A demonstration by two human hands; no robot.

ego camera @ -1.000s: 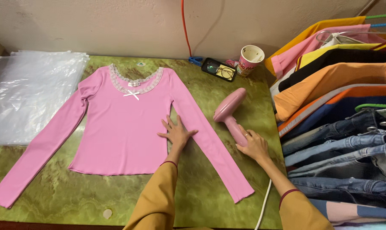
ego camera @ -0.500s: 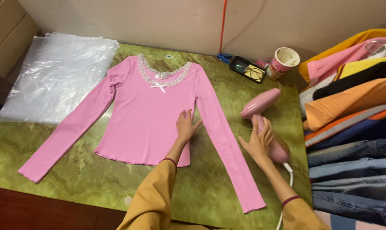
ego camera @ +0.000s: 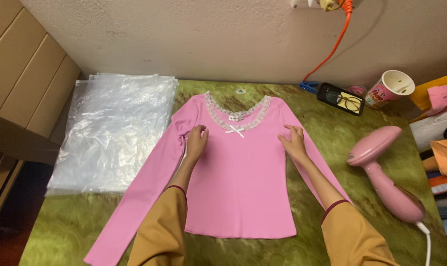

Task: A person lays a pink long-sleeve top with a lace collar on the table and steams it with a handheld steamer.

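Green mottled cloth covers the table (ego camera: 75, 221), which stands against a plain beige wall (ego camera: 208, 34). Along the left edge sit 2 brown cardboard boxes (ego camera: 21, 83), blank on the sides that show. Beside them, on the table's left part, lies a stack of clear plastic bags (ego camera: 110, 133), flat and glossy. At the back right stands a tilted paper cup (ego camera: 388, 88), white inside with a pink printed label, and next to it a black case (ego camera: 341, 98) holding glasses. An orange cord (ego camera: 332, 49) runs down the wall to a blue clip (ego camera: 309, 87). A pink steamer (ego camera: 383, 175) lies on the right of the table, well apart from both hands, its white cable trailing off the near edge. Folded clothes (ego camera: 440, 133) pile up at the far right.

A pink top (ego camera: 240, 187) lies flat in the middle, front up, sleeves spread, with a lace neckline and a small white bow. The left hand (ego camera: 196, 143) pinches the fabric near the left shoulder, fingers curled. The right hand (ego camera: 293, 142) rests on the right shoulder seam, fingers bent and pressing the cloth.
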